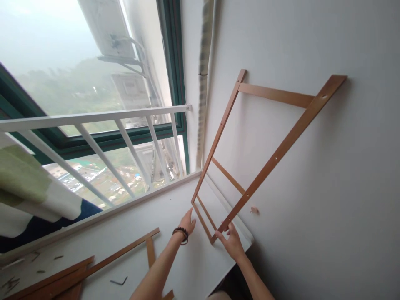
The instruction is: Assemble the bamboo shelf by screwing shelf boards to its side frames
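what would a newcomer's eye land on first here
Probably the ladder-like wooden frame, tilted in front of the pale wall on the right, with the right hand holding it near a lower corner and the left hand close to the other. Next, at upper left, the green-framed window behind a white railing, overlooking ground far below.

- Right hand (233, 243) — some fingertips hidden behind the wooden frame (262, 176).
- Curtain (25, 187) cut off by the left edge.
- Wooden panel (73, 289) — cropped at the bottom.
- Small brown piece (58, 257), too tiny to identify.
- Ground outside (136, 183) blurred.
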Demonstrator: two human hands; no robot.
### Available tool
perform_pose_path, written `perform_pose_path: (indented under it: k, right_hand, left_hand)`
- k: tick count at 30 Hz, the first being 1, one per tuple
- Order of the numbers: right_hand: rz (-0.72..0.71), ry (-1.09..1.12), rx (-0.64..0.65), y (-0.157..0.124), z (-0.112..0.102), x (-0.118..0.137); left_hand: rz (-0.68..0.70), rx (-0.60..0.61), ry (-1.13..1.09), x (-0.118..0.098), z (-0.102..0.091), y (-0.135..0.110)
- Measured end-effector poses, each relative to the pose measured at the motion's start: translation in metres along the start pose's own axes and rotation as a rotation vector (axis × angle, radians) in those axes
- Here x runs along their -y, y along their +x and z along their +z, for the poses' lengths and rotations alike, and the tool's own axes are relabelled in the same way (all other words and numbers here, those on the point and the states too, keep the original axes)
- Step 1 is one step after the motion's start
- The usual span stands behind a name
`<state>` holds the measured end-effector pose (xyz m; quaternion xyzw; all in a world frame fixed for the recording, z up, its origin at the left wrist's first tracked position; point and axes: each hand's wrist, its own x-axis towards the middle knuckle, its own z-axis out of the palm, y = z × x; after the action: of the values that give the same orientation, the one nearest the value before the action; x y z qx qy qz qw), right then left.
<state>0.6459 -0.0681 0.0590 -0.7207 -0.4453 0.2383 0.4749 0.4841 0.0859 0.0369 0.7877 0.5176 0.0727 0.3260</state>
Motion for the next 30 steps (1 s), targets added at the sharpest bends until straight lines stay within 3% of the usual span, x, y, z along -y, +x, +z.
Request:
perform_pose_path:
  k: [3, 4, 6, 8, 10, 13, 16, 20, 23, 25, 27, 30]
  right_hand:
    - [0.114, -0.081, -0.128, -0.03, 0.015, -0.021]
    - [0.152, -0.1, -0.082, -0.039, 0.02, -0.025]
    - [0.19, -0.104, 0.155, -0.052, 0.028, -0.029]
    - [0.175, -0.08, 0.43, -0.058, 0.038, -0.025]
    - [0.131, -0.065, 0.59, -0.057, 0.05, -0.016]
    - [0.06, -0.081, 0.656, -0.05, 0.08, 0.003]
    - [-0.019, -0.077, 0.718, -0.05, 0.116, 0.026]
    - [-0.145, -0.057, 0.823, -0.067, 0.163, 0.058]
    - [-0.236, -0.083, 0.865, -0.084, 0.197, 0.076]
    - [-0.284, -0.127, 0.864, -0.095, 0.218, 0.08]
    - [-0.34, -0.196, 0.839, -0.106, 0.236, 0.078]
    - [-0.473, -0.309, 0.75, -0.12, 0.252, 0.07]
  left_hand:
    - [0.03, 0.046, 0.066, 0.024, 0.04, -0.041]
    - [0.064, 0.048, 0.075, 0.027, 0.047, -0.051]
    - [0.109, 0.018, 0.084, 0.03, 0.051, -0.068]
    - [0.107, -0.071, 0.106, 0.033, 0.042, -0.081]
    - [0.08, -0.193, 0.14, 0.043, 0.024, -0.095]
    - [0.006, -0.374, 0.185, 0.071, -0.007, -0.126]
    - [-0.113, -0.541, 0.259, 0.11, -0.036, -0.172]
    - [-0.307, -0.634, 0.378, 0.17, -0.064, -0.239]
    - [-0.458, -0.614, 0.466, 0.215, -0.069, -0.276]
    - [-0.483, -0.587, 0.495, 0.237, -0.066, -0.291]
    - [-0.45, -0.591, 0.511, 0.249, -0.059, -0.299]
    - [-0.444, -0.644, 0.521, 0.251, -0.051, -0.301]
